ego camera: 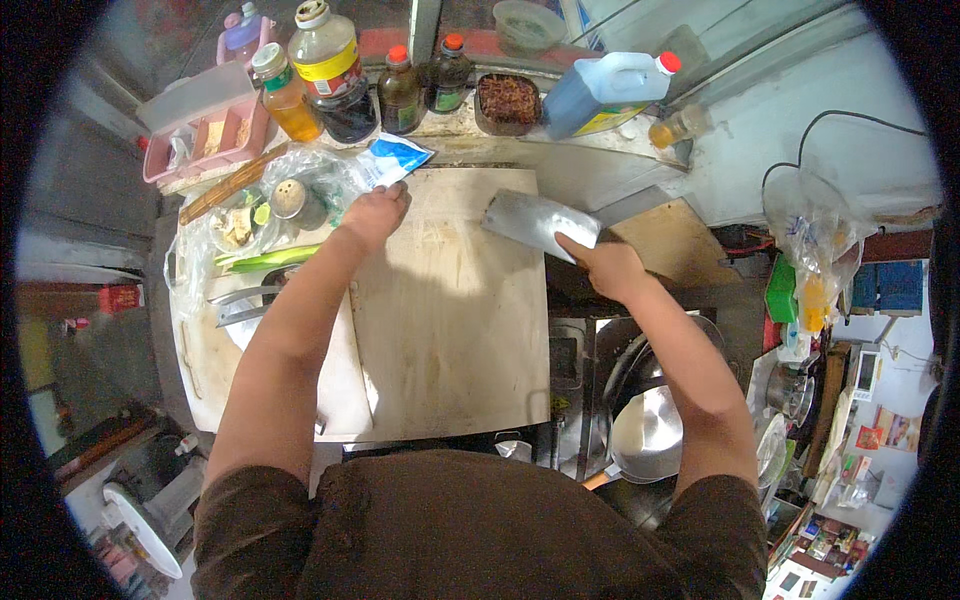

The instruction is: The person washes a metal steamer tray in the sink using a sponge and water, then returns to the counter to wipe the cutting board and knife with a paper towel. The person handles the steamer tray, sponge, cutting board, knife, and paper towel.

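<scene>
My right hand point(609, 264) grips a broad metal cleaver point(536, 222), its blade pointing left over the right edge of a large wooden board point(457, 330). At the board's back left, my left hand point(381, 213) touches the lower end of a blue and white packet point(396, 159); whether the fingers close on it I cannot tell. Clear plastic bags point(319, 171) lie beside that hand, next to a round container with a holed top point(292, 199). Green leafy stalks point(274, 259) lie left of my left forearm, and a dark-edged utensil point(244, 309) is partly hidden by it.
Sauce bottles point(400, 94), a tub of reddish dried food point(508, 103) and a large blue jug point(600, 94) line the back ledge. A pink divided box point(206, 142) stands at the left. Pans point(646, 435) sit on the stove at the right, below a leaning board point(664, 240).
</scene>
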Demonstrator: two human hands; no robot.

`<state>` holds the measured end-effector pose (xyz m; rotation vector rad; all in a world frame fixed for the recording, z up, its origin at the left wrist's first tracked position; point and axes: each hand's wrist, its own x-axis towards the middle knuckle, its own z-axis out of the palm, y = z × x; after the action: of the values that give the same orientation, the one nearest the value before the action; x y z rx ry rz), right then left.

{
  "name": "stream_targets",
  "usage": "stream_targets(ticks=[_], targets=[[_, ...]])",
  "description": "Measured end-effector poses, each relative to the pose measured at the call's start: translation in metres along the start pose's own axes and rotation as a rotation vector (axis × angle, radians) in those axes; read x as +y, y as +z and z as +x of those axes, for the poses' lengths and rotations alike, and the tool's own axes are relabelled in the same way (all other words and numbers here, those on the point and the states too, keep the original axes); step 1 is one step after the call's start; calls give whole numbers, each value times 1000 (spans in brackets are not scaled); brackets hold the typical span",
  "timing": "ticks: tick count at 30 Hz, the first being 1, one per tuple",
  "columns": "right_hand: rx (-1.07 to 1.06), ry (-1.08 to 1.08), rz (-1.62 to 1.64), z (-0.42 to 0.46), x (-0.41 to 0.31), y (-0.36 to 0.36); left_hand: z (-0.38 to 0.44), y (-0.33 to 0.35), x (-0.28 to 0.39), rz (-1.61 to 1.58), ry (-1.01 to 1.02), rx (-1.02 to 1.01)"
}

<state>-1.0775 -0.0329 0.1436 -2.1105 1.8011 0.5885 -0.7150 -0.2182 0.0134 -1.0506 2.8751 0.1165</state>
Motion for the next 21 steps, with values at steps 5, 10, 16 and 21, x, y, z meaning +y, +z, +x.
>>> stream_targets(ticks=[5,10,16,21], targets=[[36,-152,-43,71,-13,-32,-10,-11,-3,135,98,97],[196,-382,-116,122,-39,-41,-7,-2,-8,208,156,93],[-36,-340,-55,100,-54,-59,-46,-38,24,-220,-133,164],[45,-223,7,-5,-9,-9,-136,-74,79,-1096,-478,304]])
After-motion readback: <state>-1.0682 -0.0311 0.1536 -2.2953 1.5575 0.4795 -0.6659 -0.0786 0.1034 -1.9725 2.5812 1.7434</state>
